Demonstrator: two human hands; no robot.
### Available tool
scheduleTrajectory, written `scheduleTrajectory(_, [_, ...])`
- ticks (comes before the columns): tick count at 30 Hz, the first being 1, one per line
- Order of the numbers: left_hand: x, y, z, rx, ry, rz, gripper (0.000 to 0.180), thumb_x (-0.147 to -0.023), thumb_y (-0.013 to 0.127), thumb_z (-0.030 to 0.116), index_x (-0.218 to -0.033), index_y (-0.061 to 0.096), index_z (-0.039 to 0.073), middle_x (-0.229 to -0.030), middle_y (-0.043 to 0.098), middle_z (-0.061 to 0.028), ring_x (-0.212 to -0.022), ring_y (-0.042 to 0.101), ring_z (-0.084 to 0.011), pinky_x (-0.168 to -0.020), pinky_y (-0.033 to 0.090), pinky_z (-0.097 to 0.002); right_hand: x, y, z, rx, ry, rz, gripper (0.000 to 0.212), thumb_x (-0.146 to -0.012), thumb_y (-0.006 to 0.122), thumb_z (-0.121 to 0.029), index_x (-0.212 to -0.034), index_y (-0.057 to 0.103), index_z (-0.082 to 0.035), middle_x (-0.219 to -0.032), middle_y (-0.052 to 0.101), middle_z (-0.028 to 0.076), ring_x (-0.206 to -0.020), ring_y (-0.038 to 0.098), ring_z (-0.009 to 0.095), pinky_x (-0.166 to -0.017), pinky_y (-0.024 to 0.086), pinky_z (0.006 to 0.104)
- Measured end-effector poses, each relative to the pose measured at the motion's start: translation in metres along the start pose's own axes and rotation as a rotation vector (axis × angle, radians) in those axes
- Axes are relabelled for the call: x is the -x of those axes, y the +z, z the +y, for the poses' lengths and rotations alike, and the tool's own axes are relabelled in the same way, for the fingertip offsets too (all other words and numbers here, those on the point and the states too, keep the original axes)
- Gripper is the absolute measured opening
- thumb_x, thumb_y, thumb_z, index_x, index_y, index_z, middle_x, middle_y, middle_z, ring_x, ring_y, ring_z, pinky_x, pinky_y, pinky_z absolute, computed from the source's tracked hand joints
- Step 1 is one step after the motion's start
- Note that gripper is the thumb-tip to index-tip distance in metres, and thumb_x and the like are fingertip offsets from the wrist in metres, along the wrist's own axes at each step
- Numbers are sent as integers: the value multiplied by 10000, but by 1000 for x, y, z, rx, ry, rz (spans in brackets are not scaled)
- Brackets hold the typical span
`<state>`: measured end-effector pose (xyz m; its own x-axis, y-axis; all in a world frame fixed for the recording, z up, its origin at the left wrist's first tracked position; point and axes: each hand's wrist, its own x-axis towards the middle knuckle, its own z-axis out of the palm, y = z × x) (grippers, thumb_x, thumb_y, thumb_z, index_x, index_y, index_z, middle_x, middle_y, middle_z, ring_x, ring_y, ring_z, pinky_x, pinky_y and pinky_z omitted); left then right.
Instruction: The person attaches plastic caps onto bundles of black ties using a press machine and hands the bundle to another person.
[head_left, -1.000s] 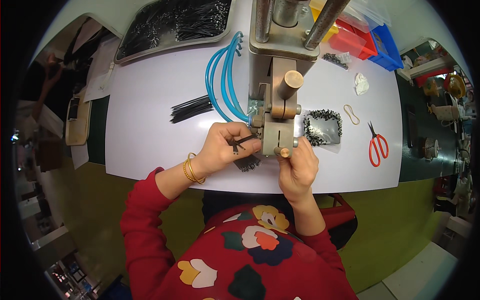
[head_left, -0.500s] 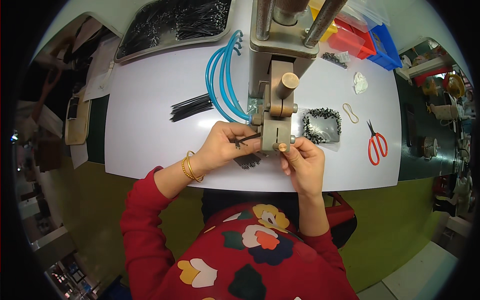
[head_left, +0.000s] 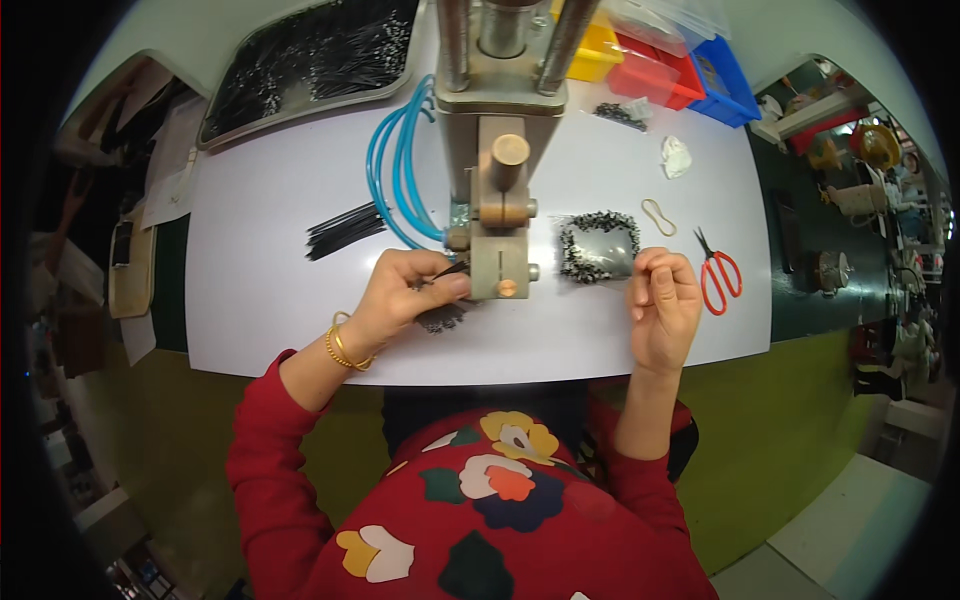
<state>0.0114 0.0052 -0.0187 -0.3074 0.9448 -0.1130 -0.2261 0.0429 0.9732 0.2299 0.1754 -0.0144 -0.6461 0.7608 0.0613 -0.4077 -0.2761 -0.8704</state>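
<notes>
My left hand (head_left: 410, 295) is closed on thin black cables beside the head of a metal bench press (head_left: 500, 268), the thumb pinching at the press's left side. A bunch of black cable ends (head_left: 442, 318) shows beneath that hand. To the right of the press, my right hand (head_left: 665, 308) is raised with its fingers curled and thumb against them; whether a small part sits in them I cannot make out. Close to its fingertips lies a clear packet or shallow tray (head_left: 608, 248) rimmed with small black parts.
Red-handled scissors (head_left: 719, 277) and a rubber band (head_left: 657, 217) lie on the white table (head_left: 270, 310). Blue tubes (head_left: 405, 165) curve beside the press, near a pile of black cables (head_left: 343, 231). A metal tray (head_left: 307, 107) stands far left; yellow, red and blue bins (head_left: 725, 85) far right.
My right hand has left the press and moved right, beside the small black parts. My left hand stays at the press with the cables. The whole view has shifted slightly.
</notes>
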Motion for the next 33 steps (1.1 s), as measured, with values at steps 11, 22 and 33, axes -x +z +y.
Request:
scheduleTrajectory(11, [1,4,4,-23,-48,-2,206,-791,652,170,-715,599,-14,-664,605,-37,-595,522,-47,-543,396,-177,1,-13,0,1359,-426,-51,68,-746,624,30,-804,591,24,-828,559,87,-657,549,126,-525,433,213])
scheduleTrajectory(22, [-1,1,6,49,-88,17,188,-777,654,148,-682,587,0,-633,589,-21,-589,514,-38,-542,383,-166,10,-13,-2,993,-241,74,45,-756,605,54,-793,591,32,-824,560,58,-696,539,98,-573,420,194])
scheduleTrajectory(33, [-1,0,1,7,-55,26,206,-776,657,141,-638,566,17,-588,535,21,-537,419,-7,-479,304,-166,16,77,47,318,-65,-112,76,-823,587,7,-894,593,35,-870,527,10,-715,473,55,-627,384,173])
